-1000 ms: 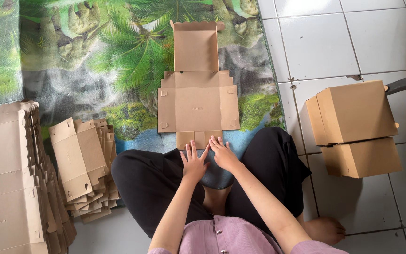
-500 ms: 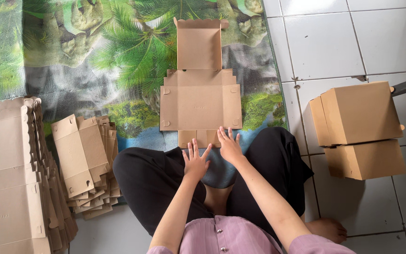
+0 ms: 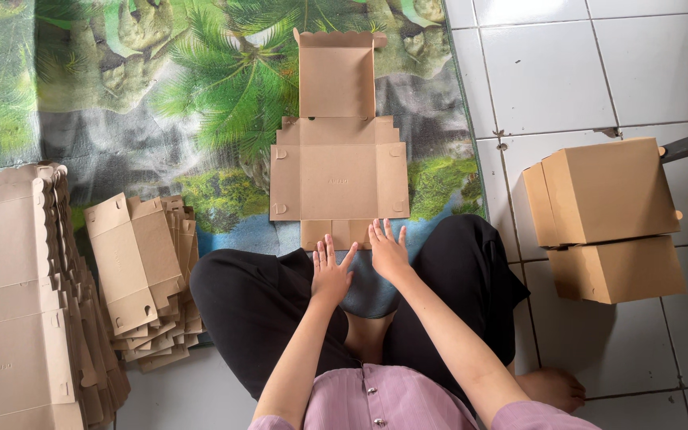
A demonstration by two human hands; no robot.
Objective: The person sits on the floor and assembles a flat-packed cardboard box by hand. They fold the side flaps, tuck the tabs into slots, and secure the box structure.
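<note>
Hands rest flat, fingers spread: the left hand (image 3: 330,269) and right hand (image 3: 388,251) press the near flap of an unfolded brown cardboard box blank (image 3: 338,159) on a jungle-print mat (image 3: 121,95). Flat blank stacks (image 3: 141,271) lie left; two assembled brown boxes (image 3: 607,215) sit right on white tiles (image 3: 567,72).

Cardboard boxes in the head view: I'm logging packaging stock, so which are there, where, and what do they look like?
Flat box blank: on the jungle-print mat, brown, unfolded; left hand and right hand at its near flap.
Small blank stack: left of the knees, brown, fanned.
Large blank stack: far left, brown.
Two folded boxes: right, on white tiles, stacked, brown.
</note>
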